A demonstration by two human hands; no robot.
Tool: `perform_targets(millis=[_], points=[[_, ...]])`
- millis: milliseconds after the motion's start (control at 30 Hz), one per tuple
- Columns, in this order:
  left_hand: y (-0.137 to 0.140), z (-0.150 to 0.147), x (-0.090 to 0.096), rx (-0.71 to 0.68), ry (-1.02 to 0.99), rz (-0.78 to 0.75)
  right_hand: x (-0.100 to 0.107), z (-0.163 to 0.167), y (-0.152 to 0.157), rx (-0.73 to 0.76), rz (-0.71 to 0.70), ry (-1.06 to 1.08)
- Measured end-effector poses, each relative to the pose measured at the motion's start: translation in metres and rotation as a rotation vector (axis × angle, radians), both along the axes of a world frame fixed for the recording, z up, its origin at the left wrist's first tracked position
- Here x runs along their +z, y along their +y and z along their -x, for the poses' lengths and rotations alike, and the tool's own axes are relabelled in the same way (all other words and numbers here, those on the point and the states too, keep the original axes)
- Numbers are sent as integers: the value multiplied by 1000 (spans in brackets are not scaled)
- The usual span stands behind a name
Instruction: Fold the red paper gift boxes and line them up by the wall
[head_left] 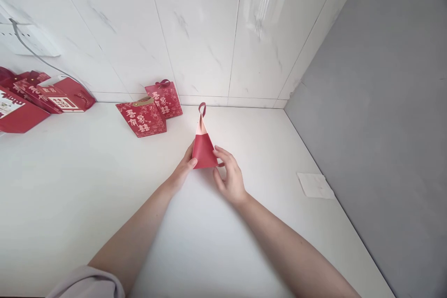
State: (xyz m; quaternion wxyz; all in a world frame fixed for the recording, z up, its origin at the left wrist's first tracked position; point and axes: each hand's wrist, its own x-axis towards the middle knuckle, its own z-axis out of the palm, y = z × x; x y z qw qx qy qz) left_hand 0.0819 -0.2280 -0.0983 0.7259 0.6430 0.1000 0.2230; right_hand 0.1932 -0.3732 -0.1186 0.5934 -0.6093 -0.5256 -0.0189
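A small red gift box (205, 151) stands upright on the white table, its triangular end facing me. Its upper part is pale pink inside and narrows to a point, topped by a dark red ribbon loop (202, 109). My left hand (184, 165) is closed on the box's left side, the thumb at the lower front corner and the other fingers mostly hidden behind. On the right side, my right hand (229, 176) curls its fingertips against the edge, with the thumb low and apart from the fingers. A bit of red ribbon (220, 165) shows between thumb and fingers.
Two flat red gift boxes with white characters, one in front (141, 118) and one behind (167, 100), lie near the tiled wall (199, 32). Several more red boxes (66, 95) are at the far left under a grey cable (45, 62). A white tissue (316, 186) lies right, beside a grey panel (377, 102).
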Motion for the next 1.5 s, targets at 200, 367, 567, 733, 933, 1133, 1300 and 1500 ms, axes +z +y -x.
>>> perform_targets(millis=[200,367,567,733,933,1133,1300,1500], points=[[2,-4,-10,4,55,45,-10,-6,5,44,279,392],[0,-4,-8,-22,56,150,-14,-8,2,114,330,325],[-3,-5,-12,223,24,-189,-3,-6,-5,109,347,247],[-2,-5,-12,346,31,-308,7,-3,-6,51,244,312],[-3,-3,-8,301,41,-366,6,-1,-4,79,249,290],[-2,-4,-11,251,41,-302,7,-3,-4,116,244,379],[-5,-4,-9,119,-44,182,9,-2,-4,-12,88,374],[-5,-4,-3,44,93,437,8,-8,-3,143,147,639]])
